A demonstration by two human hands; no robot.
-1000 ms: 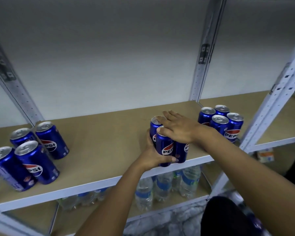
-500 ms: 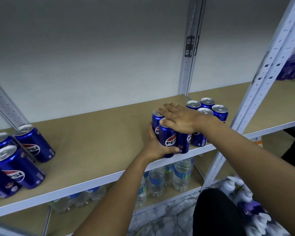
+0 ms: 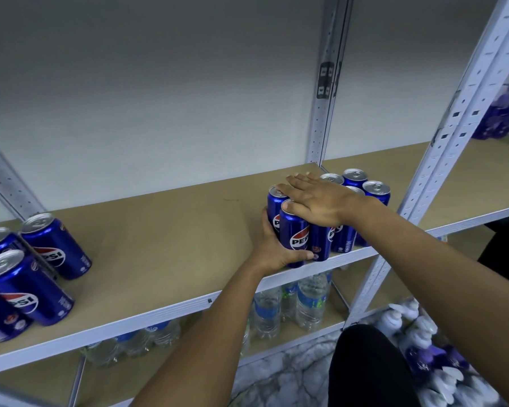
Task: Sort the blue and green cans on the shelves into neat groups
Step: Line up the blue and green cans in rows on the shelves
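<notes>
Cans (image 3: 294, 233), shiny blue with Pepsi logos and silver tops, stand bunched at the shelf (image 3: 159, 230) front edge. Left hand (image 3: 272, 248) curls round their side, right hand (image 3: 318, 201) lies flat on top, fingers straight. More cans (image 3: 30, 271) far left.

My feed is evenly lit but on the dim side, with a cool bluish cast. The wall (image 3: 159, 98) grades from dull grey at twelve o'clock to paler near the shelf board (image 3: 165, 230), so I read soft light from in front and below, no hard source. Shadows are faint; a soft one sits under the shelf lip. Small highlights glint on the can tops at nine o'clock (image 3: 0, 262) and on the blue sides. The wide lens bends the uprights (image 3: 479, 92) outward at two o'clock. Bottles at five o'clock (image 3: 417, 333) are smeared with blur; the centre stays fairly sharp.
</notes>
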